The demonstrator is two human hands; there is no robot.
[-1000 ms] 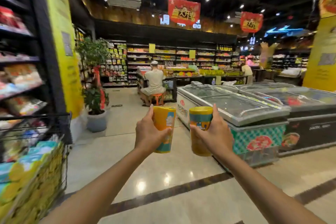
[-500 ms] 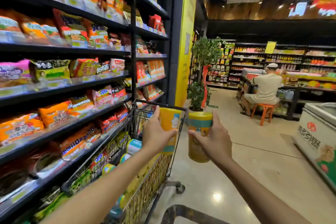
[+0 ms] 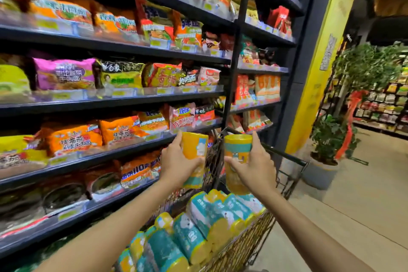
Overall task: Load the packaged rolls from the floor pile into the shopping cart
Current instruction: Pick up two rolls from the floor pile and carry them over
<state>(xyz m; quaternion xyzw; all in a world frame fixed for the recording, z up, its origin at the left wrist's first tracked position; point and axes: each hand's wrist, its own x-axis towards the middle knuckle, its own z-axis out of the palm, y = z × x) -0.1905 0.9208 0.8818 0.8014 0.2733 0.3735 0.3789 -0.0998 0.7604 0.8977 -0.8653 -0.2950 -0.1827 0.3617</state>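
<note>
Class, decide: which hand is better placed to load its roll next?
Probably the right hand: the right roll hangs over the cart's open far end, past the stacked rolls; the left hand holds the left roll nearer the shelf.

the left roll point(image 3: 195, 147), in my left hand point(image 3: 176, 168), is yellow with a white figure and a teal band low down. the right roll point(image 3: 237, 150), in my right hand point(image 3: 254, 170), is yellow with a teal band up top. the near rolls point(image 3: 198, 227) in the black cart point(image 3: 287, 157) are teal and yellow.
</note>
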